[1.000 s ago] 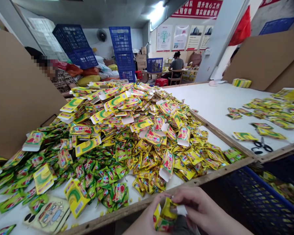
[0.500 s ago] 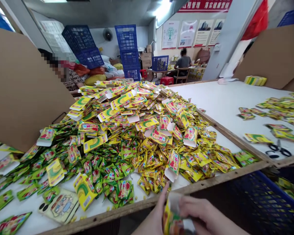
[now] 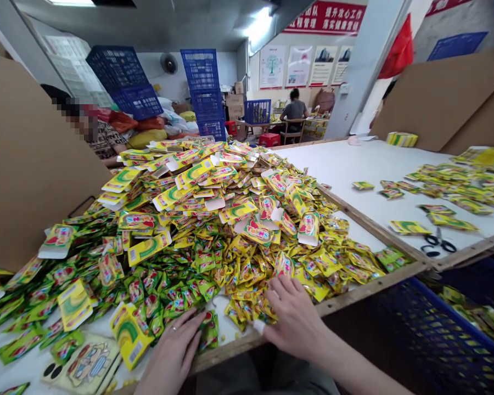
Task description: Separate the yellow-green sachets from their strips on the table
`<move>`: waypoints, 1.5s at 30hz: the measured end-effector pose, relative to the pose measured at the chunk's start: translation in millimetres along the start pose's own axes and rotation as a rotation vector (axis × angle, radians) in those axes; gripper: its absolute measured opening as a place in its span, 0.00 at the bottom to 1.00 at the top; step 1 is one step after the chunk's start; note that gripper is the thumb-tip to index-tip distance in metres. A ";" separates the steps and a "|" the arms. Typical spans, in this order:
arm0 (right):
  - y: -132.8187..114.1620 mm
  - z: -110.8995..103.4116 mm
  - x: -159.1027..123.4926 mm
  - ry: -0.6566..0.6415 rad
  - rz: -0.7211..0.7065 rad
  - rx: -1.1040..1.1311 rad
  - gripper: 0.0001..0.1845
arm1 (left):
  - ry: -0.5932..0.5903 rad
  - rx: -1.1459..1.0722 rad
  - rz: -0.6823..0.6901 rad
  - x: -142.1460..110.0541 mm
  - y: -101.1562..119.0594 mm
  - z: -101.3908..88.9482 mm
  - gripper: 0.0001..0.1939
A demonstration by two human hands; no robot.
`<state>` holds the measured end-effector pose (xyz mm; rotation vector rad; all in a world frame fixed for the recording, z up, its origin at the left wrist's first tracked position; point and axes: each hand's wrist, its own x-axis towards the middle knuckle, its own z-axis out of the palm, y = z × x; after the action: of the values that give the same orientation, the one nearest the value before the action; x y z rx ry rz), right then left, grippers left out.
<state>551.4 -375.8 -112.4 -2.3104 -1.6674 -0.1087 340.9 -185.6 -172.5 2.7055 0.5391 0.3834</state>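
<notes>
Left hand (image 3: 175,344): fingers extended, over a green packet (image 3: 209,333) near the front edge of the surface (image 3: 364,229). Right hand (image 3: 294,315): fingers curled, overlapping a box (image 3: 284,264) beside yellow packets (image 3: 239,314). Whether either hand pinches anything cannot be determined.

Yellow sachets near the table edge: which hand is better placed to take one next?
Probably the right hand: it is over the yellow sachets, while the left hand is beside green sachets.
</notes>
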 end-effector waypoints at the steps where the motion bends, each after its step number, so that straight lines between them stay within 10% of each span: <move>1: -11.1 10.4 1.2 -0.010 0.022 -0.020 0.17 | 0.034 -0.046 -0.037 1.1 2.7 -0.6 0.16; 7: -11.8 6.6 9.2 -0.050 0.122 0.049 0.06 | 0.279 -0.702 -0.543 16.9 30.6 -6.3 0.23; 16: -6.5 -59.7 24.4 -0.177 -0.137 0.566 0.16 | 0.050 -1.333 -0.654 46.0 77.0 -4.9 0.31; 22: -14.8 -29.8 15.1 -0.096 -0.050 0.508 0.16 | -0.001 -1.363 -0.513 45.7 99.7 6.0 0.24; 27: -12.9 4.0 -20.6 0.141 0.357 1.120 0.30 | 0.066 -1.283 -0.391 40.3 119.4 27.3 0.18; 30: -0.3 14.7 -40.4 0.155 0.503 1.453 0.15 | 0.044 -1.005 -0.200 53.6 126.8 28.8 0.13; 38: 48.7 4.3 -70.9 0.470 0.790 1.698 0.17 | -0.042 0.016 0.610 158.0 118.2 26.6 0.28; 42: 55.8 -2.0 -75.8 0.464 0.776 1.797 0.18 | -0.137 -0.196 0.606 167.6 124.3 14.1 0.20; 45: 55.4 -3.6 -71.9 0.395 0.793 1.973 0.18 | -0.207 -0.791 0.296 150.7 125.7 3.7 0.17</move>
<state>580.2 -458.8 -135.8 -0.9410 -0.0423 0.7793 516.1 -233.2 -97.8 2.0077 -0.0808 0.3004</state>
